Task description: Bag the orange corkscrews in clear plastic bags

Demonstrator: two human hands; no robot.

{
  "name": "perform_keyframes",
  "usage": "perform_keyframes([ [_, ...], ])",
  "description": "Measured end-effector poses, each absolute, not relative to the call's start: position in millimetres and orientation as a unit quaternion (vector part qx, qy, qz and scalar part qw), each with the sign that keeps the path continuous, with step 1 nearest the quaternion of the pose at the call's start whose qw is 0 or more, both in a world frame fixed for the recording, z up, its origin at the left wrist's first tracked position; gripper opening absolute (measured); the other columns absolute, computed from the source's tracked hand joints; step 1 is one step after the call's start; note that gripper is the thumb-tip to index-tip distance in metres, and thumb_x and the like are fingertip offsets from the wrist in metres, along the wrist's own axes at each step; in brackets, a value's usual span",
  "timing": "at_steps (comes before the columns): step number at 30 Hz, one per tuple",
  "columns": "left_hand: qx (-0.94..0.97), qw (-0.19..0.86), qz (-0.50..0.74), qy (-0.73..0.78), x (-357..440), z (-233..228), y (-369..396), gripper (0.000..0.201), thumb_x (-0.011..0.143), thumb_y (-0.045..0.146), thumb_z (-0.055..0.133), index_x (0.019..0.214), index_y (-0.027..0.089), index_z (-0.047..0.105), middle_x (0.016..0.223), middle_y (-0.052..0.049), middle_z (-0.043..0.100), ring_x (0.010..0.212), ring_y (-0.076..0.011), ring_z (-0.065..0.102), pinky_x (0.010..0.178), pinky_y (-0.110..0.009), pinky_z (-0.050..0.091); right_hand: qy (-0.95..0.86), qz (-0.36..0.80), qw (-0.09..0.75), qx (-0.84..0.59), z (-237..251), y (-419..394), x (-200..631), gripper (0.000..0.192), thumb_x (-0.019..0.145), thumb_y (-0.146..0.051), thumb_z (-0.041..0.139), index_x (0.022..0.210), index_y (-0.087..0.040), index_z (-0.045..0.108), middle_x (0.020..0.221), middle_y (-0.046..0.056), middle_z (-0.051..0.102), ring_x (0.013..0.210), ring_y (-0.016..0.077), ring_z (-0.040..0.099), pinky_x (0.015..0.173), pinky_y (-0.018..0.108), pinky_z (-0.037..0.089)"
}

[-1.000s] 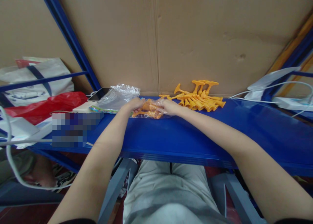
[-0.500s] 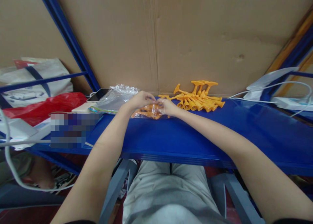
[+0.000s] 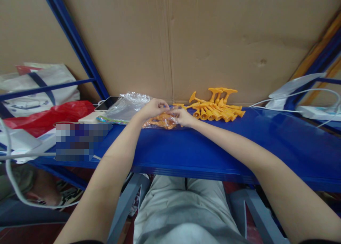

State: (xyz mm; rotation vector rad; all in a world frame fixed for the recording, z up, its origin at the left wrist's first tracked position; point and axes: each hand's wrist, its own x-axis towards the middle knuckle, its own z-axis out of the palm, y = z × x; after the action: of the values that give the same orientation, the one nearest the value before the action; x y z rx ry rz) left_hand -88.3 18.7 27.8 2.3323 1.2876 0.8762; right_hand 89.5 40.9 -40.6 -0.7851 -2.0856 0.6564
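A clear plastic bag [image 3: 160, 121] with orange plastic pieces in it lies on the blue shelf. My left hand [image 3: 155, 108] is closed over its far edge, fingers curled and pinching the film. From the other side my right hand [image 3: 184, 116] grips the bag near its right end, fingers bent and thumb partly hidden. To the right, close behind that hand, is a pile of orange T-shaped plastic pieces [image 3: 215, 109] with flared round ends. Their exact kind I cannot make out.
Empty clear bags [image 3: 128, 107] lie left of my hands, beside a phone [image 3: 108, 103]. Further left are a red plastic bag [image 3: 53, 117] and a white cloth bag [image 3: 53, 91]. Cables [image 3: 301, 110] run at the right. Cardboard [image 3: 170, 41] stands behind the blue shelf [image 3: 176, 151].
My right hand's fingers have spread a little and shifted slightly on the bag. The bag's film now reaches further right under that hand. My left hand has barely moved.
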Motion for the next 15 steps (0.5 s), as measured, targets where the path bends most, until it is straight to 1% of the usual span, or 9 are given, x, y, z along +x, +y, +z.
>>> perform_keyframes([
  [2, 0.826, 0.188, 0.291, 0.444, -88, 25, 20, 0.007, 0.077, 0.018, 0.064, 0.079, 0.013, 0.068, 0.047, 0.007, 0.049, 0.041, -0.0053, 0.039, 0.045, -0.019, 0.026, -0.836, 0.261, 0.363, -0.317, -40, 38, 90, 0.022, 0.081, -0.016, 0.062, 0.099, -0.014, 0.075, 0.084, 0.005, 0.073, 0.072, 0.0164, 0.066, 0.065, 0.027, 0.054],
  [5, 0.833, 0.225, 0.255, 0.436, -86, 22, 20, 0.004, 0.079, 0.016, 0.063, 0.082, 0.014, 0.065, 0.049, 0.005, 0.054, 0.041, -0.0063, 0.045, 0.046, -0.019, 0.031, -0.86, 0.233, 0.335, -0.307, -37, 33, 93, 0.022, 0.08, -0.011, 0.058, 0.091, -0.016, 0.077, 0.087, 0.005, 0.073, 0.072, 0.0152, 0.067, 0.065, 0.025, 0.055],
  [8, 0.829, 0.245, 0.234, 0.446, -84, 21, 19, 0.003, 0.082, 0.015, 0.061, 0.082, 0.014, 0.063, 0.049, 0.005, 0.055, 0.041, -0.0069, 0.046, 0.047, -0.019, 0.034, -0.865, 0.195, 0.345, -0.308, -32, 29, 99, 0.019, 0.079, -0.009, 0.058, 0.082, -0.016, 0.075, 0.086, 0.005, 0.073, 0.078, 0.0157, 0.068, 0.073, 0.026, 0.055],
  [11, 0.822, 0.253, 0.217, 0.462, -82, 22, 16, 0.004, 0.084, 0.015, 0.06, 0.083, 0.015, 0.063, 0.049, 0.004, 0.056, 0.041, -0.0075, 0.048, 0.048, -0.02, 0.036, -0.856, 0.148, 0.368, -0.332, -26, 25, 109, 0.014, 0.078, -0.009, 0.06, 0.074, -0.015, 0.071, 0.082, 0.004, 0.071, 0.083, 0.0162, 0.067, 0.082, 0.03, 0.053],
  [13, 0.818, 0.251, 0.212, 0.472, -81, 24, 14, 0.004, 0.085, 0.016, 0.059, 0.084, 0.015, 0.063, 0.049, 0.004, 0.056, 0.041, -0.0074, 0.047, 0.048, -0.02, 0.036, -0.828, 0.129, 0.384, -0.387, -21, 21, 118, 0.013, 0.077, -0.007, 0.06, 0.069, -0.015, 0.067, 0.078, 0.003, 0.07, 0.08, 0.0157, 0.065, 0.081, 0.031, 0.051],
  [15, 0.814, 0.25, 0.208, 0.481, -80, 25, 11, 0.005, 0.086, 0.016, 0.059, 0.084, 0.015, 0.063, 0.049, 0.004, 0.056, 0.04, -0.0072, 0.047, 0.047, -0.02, 0.036, -0.78, 0.151, 0.388, -0.467, -15, 16, 127, 0.014, 0.077, -0.005, 0.06, 0.067, -0.015, 0.062, 0.071, 0.002, 0.067, 0.071, 0.0137, 0.063, 0.073, 0.027, 0.051],
])
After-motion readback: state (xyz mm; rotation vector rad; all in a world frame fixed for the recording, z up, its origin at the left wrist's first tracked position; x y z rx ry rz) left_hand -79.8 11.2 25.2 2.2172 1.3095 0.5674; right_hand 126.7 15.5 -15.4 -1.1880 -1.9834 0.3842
